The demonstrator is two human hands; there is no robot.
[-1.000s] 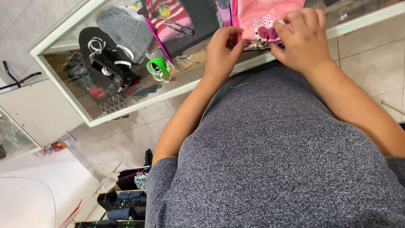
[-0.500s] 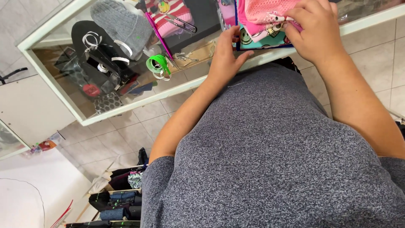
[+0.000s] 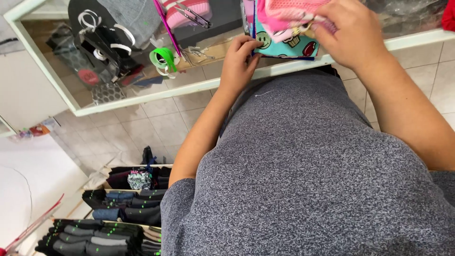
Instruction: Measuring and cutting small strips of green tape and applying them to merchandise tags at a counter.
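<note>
While we stand pressed against the white-framed glass counter [image 3: 142, 97], our left hand [image 3: 239, 59] pinches the near left corner of a turquoise fabric piece printed with cartoon faces and cupcakes [image 3: 279, 45], thumb and fingers closed on its edge. Our right hand [image 3: 353, 33] is curled over a pink mesh-textured fabric piece [image 3: 284, 14] that lies on top of the turquoise one; its fingertips seem closed on that pink layer, though exactly how much they hold we cannot tell from this angle.

Both pieces sit at the counter's near edge, the turquoise one overhanging the white frame slightly. That is the risk we see: if either hand lets go or tugs unevenly, the stack could slide off the smooth glass toward the tiled floor [image 3: 156, 125]. Pulling the pink layer while the left hand grips only a corner could also drag the layers out of line or bunch them.

As for looks, the turquoise cloth appears thin and soft, flat, with a dark trim along its lower edge. The pink one is brighter, with a fine net weave, rumpled under our fingers.

Just left of our left hand lie small metal scissors [image 3: 187, 54] and a roll of bright green tape [image 3: 163, 59], close enough that a sweeping elbow or sliding cloth might knock them.
</note>
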